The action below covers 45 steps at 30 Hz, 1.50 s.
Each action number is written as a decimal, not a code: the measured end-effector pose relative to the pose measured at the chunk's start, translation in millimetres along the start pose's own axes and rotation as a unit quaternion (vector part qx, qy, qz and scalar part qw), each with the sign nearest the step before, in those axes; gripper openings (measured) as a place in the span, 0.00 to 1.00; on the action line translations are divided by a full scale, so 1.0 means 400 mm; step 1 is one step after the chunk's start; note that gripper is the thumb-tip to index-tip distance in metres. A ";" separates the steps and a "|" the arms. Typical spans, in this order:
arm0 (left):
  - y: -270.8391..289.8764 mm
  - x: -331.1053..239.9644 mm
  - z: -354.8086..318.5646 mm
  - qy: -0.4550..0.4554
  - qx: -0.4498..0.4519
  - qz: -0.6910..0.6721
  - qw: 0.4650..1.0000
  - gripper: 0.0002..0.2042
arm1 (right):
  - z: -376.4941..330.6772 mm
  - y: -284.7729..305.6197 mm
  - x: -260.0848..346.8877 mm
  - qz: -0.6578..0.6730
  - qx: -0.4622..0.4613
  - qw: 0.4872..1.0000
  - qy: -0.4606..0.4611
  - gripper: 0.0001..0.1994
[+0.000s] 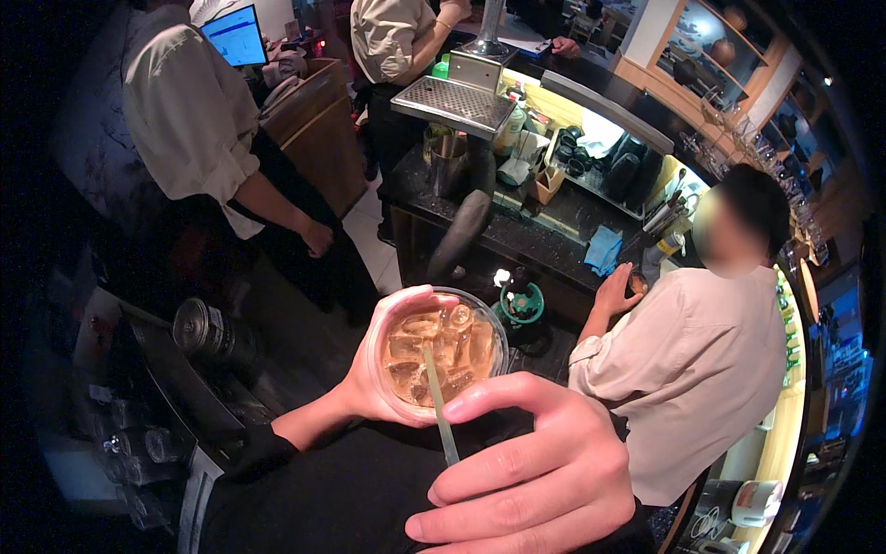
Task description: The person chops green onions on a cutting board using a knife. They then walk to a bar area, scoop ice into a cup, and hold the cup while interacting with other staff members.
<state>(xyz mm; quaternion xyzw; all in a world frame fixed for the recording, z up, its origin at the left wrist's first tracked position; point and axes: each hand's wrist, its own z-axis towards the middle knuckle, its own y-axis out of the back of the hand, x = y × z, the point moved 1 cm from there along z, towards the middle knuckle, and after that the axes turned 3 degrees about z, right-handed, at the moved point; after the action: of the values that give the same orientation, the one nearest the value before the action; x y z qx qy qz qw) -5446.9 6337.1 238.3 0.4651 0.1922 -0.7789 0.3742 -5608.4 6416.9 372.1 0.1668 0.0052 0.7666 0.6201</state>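
Observation:
My left hand (362, 377) is wrapped round a clear cup (502, 343), held up in front of my chest. Inside the cup is an amber iced drink (406, 349) with several ice cubes. A pale green straw (432, 377) stands tilted in the drink, its upper part leaning toward me. My right hand (554, 462) is close to the cup's near side, its thumb and fingers closed on the straw. The straw's top end is partly hidden by those fingers.
A co-worker in a light shirt (683, 360) stands close on the right, one hand at the dark counter (554, 240). Another person (189, 120) stands at the left, and a third (392, 42) farther back. A metal drip tray (452, 103) and a blue cloth (604, 249) are on the counter.

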 end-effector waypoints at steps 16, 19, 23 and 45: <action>0.128 0.011 -0.030 -0.019 0.034 -0.047 0.998 0.61 | 0.040 -0.059 -0.066 -0.086 0.127 0.983 -0.103 0.13; 0.146 0.012 -0.039 -0.019 0.028 -0.023 0.999 0.61 | 0.038 -0.066 -0.076 -0.090 0.127 0.982 -0.110 0.14; 0.154 0.009 -0.055 0.011 0.019 -0.068 0.997 0.61 | 0.028 -0.070 -0.086 -0.088 0.123 0.980 -0.126 0.15; 0.235 -0.010 -0.059 0.008 0.046 -0.085 0.995 0.63 | 0.027 -0.155 -0.104 -0.070 0.071 0.986 -0.132 0.11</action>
<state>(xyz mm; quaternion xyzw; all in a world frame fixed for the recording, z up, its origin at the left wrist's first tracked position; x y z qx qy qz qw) -5360.4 6293.1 234.6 0.4696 0.1980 -0.8124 0.2831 -5539.5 6389.4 358.5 0.3090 -0.0104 0.6904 0.6541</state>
